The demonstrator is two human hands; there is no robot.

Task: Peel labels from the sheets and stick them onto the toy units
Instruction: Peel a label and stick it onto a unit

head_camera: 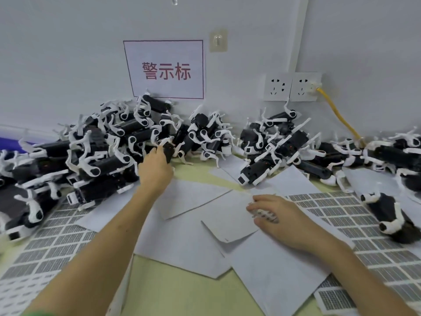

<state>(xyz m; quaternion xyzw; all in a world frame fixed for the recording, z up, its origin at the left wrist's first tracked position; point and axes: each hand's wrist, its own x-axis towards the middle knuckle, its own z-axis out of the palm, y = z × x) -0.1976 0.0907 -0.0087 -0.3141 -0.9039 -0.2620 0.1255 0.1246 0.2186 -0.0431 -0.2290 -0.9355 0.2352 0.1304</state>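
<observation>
Black-and-white toy dogs [127, 135] lie heaped beyond the fingertips; the left hand [156, 172] pinches 1 black unit [169, 151]. Small printed labels [265, 215] cling to the fingers of the right hand [284, 215]; gridded label sheets [337, 215] lie flat out to either side.

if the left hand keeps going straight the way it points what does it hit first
The left hand has its fingers on a small black plastic toy unit. Right behind it sits the black-and-white toy pile, though depth is unclear.
</observation>
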